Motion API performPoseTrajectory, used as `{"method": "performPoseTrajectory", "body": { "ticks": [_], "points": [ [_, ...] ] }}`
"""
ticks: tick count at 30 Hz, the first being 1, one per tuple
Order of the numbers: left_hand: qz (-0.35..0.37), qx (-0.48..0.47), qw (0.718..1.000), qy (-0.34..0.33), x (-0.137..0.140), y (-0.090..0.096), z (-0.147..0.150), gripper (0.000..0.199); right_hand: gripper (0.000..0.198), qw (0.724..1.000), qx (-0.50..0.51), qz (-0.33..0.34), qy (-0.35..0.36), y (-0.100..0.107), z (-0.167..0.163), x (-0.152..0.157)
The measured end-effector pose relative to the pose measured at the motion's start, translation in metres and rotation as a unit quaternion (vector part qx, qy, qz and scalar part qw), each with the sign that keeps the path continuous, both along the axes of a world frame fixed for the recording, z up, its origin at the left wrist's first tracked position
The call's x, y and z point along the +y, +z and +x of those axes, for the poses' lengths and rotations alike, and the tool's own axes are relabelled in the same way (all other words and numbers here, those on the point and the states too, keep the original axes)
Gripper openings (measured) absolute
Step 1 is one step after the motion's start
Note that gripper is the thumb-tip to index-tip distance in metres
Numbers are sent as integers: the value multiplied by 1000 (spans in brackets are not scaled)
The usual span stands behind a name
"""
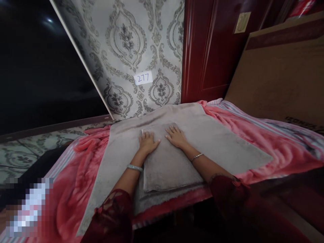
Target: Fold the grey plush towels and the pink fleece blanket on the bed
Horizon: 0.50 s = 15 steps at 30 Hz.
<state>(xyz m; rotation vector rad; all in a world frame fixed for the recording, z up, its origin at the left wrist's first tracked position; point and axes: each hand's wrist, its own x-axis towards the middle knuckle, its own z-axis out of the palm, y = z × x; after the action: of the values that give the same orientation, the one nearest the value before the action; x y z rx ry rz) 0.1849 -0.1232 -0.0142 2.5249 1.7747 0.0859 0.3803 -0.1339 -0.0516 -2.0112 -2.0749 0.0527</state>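
Step in hand, as I judge it: pressing flat a fold in the grey towel (202, 135), which lies spread on the bed's pink blanket (278, 148). Its folded section sits at centre, running toward 6 o'clock. My left hand (147, 141) and right hand (176, 136) rest on it side by side, fingers spread flat, holding nothing. The next fold would call for gripping an edge. Patterned wallpaper (126, 37) stands at 12 o'clock, a red door (207, 50) at 1 o'clock.

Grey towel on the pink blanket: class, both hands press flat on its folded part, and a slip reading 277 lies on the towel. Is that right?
Not quite. In the head view the left hand and right hand do lie flat on the folded grey towel over the pink blanket, but the slip reading 277 is on the patterned wall, not the towel.
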Motion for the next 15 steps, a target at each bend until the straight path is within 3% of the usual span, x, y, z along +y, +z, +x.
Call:
{"method": "performPoseTrajectory", "body": {
  "ticks": [4,6,9,15],
  "points": [
    [31,4,997,-74,-38,-10,2,81,60,1000,0,1,0,-2,0,0],
    [32,4,996,-80,-51,-20,1,81,60,1000,2,0,0,-2,0,-1],
    [36,5,997,-74,-55,-27,0,82,60,1000,5,-12,3,4,-1,-2],
    [-1,2,996,-84,-56,-14,-10,80,61,997,26,-67,-4,27,-1,-22]
  ]
}}
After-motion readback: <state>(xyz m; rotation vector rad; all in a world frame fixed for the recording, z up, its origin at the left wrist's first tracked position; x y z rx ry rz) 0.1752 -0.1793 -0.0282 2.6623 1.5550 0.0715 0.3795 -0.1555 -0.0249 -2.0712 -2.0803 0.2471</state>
